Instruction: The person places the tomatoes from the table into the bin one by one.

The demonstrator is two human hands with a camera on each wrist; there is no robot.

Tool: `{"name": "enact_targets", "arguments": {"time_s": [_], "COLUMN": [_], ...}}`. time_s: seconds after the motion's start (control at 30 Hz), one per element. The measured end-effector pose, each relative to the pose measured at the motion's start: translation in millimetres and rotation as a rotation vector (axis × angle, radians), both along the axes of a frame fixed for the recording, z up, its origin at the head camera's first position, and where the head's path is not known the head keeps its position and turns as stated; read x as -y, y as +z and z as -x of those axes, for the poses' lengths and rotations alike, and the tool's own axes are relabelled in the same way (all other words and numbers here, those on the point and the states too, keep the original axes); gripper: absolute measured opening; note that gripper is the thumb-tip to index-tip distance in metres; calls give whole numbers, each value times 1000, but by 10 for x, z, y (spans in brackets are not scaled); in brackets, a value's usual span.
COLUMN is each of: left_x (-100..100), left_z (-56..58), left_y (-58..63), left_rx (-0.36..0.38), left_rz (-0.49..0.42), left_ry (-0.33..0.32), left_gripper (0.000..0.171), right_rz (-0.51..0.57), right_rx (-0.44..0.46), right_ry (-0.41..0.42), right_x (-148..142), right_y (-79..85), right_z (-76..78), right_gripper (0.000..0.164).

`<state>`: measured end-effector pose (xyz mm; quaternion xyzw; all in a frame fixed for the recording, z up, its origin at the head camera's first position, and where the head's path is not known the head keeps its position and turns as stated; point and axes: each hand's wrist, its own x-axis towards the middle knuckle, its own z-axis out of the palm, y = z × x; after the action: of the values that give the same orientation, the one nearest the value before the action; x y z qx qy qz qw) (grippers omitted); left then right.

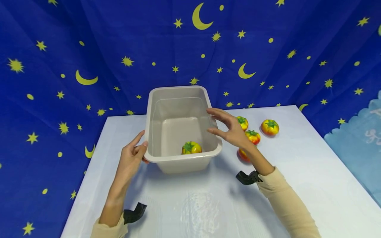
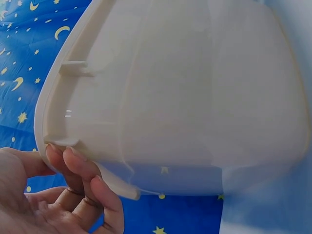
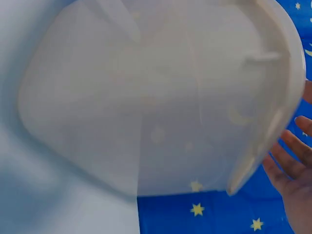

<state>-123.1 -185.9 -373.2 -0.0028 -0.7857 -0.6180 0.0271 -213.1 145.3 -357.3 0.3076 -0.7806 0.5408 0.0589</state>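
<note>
A light grey plastic basin (image 1: 184,167) stands at the middle of the table in the head view. Inside, a yellow-red tomato (image 1: 194,148) with a green leafy top lies by the near wall. At the basin's near left corner my left hand (image 1: 130,158) grips the rim, and the left wrist view shows its fingers (image 2: 79,168) bent under the lip. My right hand (image 1: 233,132) is at the right rim with thumb and fingers apart and loosely bent. In the right wrist view its fingers (image 3: 292,156) are spread just beside the rim.
Several tomatoes lie right of the basin, some partly behind my right hand and forearm; one tomato (image 1: 270,127) sits farther right. The white table (image 1: 190,205) meets a blue star-and-moon cloth (image 1: 166,39) behind. A light blue patterned cloth (image 1: 360,138) hangs at the right.
</note>
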Motion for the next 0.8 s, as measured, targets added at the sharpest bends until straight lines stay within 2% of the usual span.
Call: {"name": "enact_targets", "arguments": {"time_s": [0.23, 0.5, 0.8], "left_x": [15, 22, 35], "left_z": [8, 3, -25], "left_y": [1, -13, 45], "left_rx": [3, -2, 4], "left_rz": [14, 18, 4], "left_ry": [7, 10, -22], "left_gripper": [49, 50, 52], "right_rz": [8, -31, 42], "right_rx": [12, 52, 38], "right_ry": [-26, -118, -168], "right_x": [-250, -557, -915], "right_y": [-49, -152, -339], "right_z": [-32, -111, -242], "right_gripper": [59, 58, 54]}}
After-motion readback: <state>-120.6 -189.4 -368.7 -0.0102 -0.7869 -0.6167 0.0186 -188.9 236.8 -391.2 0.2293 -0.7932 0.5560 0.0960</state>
